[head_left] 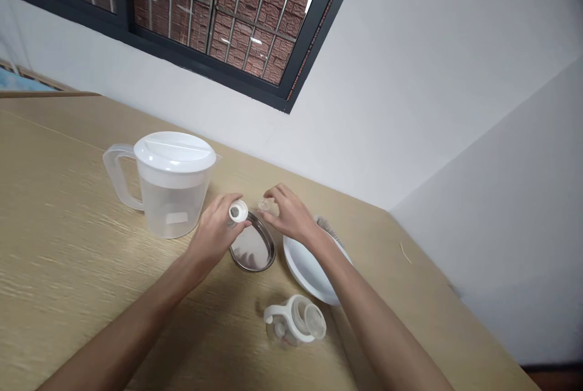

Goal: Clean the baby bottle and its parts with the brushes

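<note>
My left hand (214, 234) grips a small white ring-shaped cap (238, 211) over the rim of a round steel dish (252, 249). My right hand (289, 215) pinches a small clear soft piece (263, 204), just right of the cap and above the dish. The two hands are close together, a few centimetres apart. A clear baby bottle with white handles (296, 320) lies on its side on the wooden table (68, 245), nearer to me.
A translucent plastic jug with a white lid (170, 181) stands left of my hands. A white plate (306, 269) sits under my right forearm, with a bristly brush (328, 228) at its far edge. A white wall and barred window rise behind.
</note>
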Motion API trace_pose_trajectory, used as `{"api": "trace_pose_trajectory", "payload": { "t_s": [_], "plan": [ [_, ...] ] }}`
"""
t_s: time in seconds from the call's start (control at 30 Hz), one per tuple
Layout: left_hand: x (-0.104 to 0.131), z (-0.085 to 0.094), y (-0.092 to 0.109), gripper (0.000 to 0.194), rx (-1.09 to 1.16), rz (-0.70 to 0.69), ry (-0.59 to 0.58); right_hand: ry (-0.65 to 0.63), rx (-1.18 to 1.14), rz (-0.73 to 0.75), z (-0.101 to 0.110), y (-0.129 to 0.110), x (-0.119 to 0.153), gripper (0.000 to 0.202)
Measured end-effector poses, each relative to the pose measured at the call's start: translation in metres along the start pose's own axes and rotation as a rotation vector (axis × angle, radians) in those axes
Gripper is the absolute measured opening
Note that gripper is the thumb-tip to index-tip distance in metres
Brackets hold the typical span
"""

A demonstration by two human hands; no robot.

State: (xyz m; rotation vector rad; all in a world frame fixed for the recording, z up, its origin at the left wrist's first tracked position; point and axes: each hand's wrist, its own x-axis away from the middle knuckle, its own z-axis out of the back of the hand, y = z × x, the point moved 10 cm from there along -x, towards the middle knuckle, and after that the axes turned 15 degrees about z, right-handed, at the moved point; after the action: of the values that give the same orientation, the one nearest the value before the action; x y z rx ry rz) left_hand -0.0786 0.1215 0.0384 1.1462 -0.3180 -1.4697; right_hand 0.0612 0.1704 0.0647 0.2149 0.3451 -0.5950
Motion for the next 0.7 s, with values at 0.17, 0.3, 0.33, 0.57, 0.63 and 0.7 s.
{"api": "trace_pose_trajectory", "payload": {
  "t_s": [0.17,0.3,0.33,0.57,0.63,0.7],
  "plan": [
    [0.008,-0.011,0.004,0.045,0.094,0.006,-0.059,0.216,-0.518,-0.230,0.027,0.002,0.009,0.037],
    [0.014,-0.015,0.008,0.044,0.160,-0.010,-0.067,0.125,-0.659,-0.226,0.016,-0.017,0.007,0.038],
    [0.014,-0.015,0.007,0.044,0.170,0.003,-0.064,0.116,-0.676,-0.222,0.013,-0.020,0.007,0.038],
    [0.015,-0.014,0.002,0.046,0.227,0.102,-0.062,0.102,-0.743,-0.336,0.006,-0.016,0.017,0.045],
    [0.016,-0.014,0.005,0.045,0.230,0.071,-0.066,0.080,-0.733,-0.359,0.007,-0.016,0.018,0.044],
    [0.018,-0.015,0.008,0.043,0.234,0.032,-0.066,0.055,-0.713,-0.361,0.009,-0.018,0.016,0.044]
  ]
}}
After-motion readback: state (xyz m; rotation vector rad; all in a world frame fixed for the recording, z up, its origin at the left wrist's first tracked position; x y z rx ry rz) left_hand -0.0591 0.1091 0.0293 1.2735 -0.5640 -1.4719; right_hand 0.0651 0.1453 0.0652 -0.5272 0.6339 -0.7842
